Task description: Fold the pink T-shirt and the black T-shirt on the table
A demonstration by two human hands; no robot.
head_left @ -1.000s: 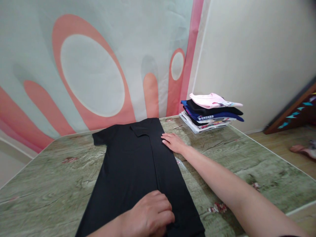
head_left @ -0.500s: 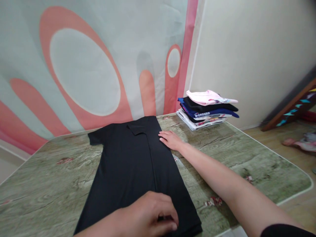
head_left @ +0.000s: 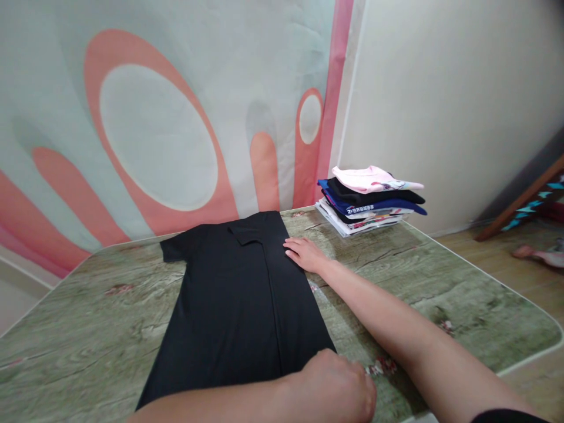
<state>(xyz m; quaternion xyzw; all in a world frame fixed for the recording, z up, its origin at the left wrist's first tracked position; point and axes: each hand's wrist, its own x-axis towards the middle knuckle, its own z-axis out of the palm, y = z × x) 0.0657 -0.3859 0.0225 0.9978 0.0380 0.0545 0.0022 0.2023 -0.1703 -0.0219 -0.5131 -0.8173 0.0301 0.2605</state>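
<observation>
Head: right hand [head_left: 305, 255] flat on shirt [head_left: 224, 305]

Table [head_left: 88, 329] lies open left; clothes stack [head_left: 372, 200] blocks back-right.

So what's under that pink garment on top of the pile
Beneath the pink garment lies a black one, then a blue one with white lettering, then more folded layers, some white. Mostly edges show; the rest is covered.
</observation>
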